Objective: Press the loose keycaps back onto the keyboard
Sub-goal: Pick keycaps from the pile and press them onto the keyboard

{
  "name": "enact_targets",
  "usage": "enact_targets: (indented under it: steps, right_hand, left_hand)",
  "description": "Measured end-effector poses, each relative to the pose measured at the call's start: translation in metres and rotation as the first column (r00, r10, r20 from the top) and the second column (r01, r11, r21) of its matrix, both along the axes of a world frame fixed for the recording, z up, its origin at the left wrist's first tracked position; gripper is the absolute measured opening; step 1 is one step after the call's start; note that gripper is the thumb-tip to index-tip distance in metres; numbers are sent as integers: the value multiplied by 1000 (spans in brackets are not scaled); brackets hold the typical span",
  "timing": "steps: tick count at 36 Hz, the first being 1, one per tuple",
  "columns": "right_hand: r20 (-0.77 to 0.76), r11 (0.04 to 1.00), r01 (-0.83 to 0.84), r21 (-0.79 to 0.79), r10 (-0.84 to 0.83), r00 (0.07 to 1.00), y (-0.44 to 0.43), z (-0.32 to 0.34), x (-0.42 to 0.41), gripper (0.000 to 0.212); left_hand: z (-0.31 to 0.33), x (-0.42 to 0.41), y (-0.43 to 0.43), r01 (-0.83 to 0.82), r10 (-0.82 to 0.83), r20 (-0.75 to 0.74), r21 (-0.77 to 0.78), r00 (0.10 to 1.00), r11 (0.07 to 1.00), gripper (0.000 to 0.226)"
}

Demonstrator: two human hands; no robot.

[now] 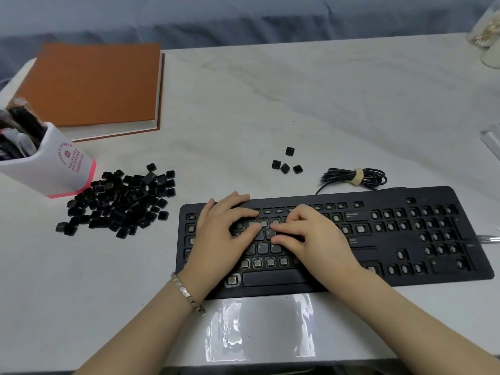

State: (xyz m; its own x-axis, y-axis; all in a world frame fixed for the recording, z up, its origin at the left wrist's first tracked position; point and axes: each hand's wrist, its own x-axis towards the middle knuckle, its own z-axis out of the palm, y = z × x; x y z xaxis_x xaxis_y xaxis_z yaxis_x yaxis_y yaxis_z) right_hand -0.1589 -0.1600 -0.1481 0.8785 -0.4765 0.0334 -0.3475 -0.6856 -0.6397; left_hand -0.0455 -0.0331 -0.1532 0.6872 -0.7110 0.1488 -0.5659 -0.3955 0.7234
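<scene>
Head view, left hand [216,236], right hand [316,236], fingertips [278,226] pressing keyboard [422,194] keycaps [268,233]

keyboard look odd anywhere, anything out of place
Yes: most of the keyboard shows bare sockets. A heap of keycaps lies on the table to its left, and four loose keycaps sit behind it.

Bare forearms; metal link bracelet [186,293] on left wrist

The left hand [220,236] lies palm down, fingers nearly straight and spread, thumb angled inward. The right hand [318,239] lies palm down just beside it, fingers bent, tips pointing toward the left thumb.
</scene>
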Motion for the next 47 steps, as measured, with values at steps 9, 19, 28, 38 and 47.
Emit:
enact_targets:
  steps: [9, 19, 28, 38, 47]
  right_hand:
    - [-71, 998, -41, -38, 38, 997, -1, 2, 3, 24]
    - [-4, 888, 102, 449, -112, 994, -20, 19, -11, 34]
    - [18, 680, 128, 722, -203, 979, -27, 31, -25, 25]
    - [62, 547, 131, 827, -320, 945, -22, 24, -23, 10]
    - [325, 698, 8, 716, -344, 881, -23, 26, -29, 35]
  left_hand:
    - [-1, -3, -6, -54, 55, -13, 50, 998, 997, 29]
    - [3, -1, -19, -42, 53, -50, 191, 997, 981, 38]
    - [6, 1, -25, -57, 77, -60, 285, 995, 957, 44]
    - [2, 0, -16, 10, -11, 3, 224, 1000, 975, 39]
    - [-3, -2, -9, 21, -22, 5, 110, 1000, 994, 26]
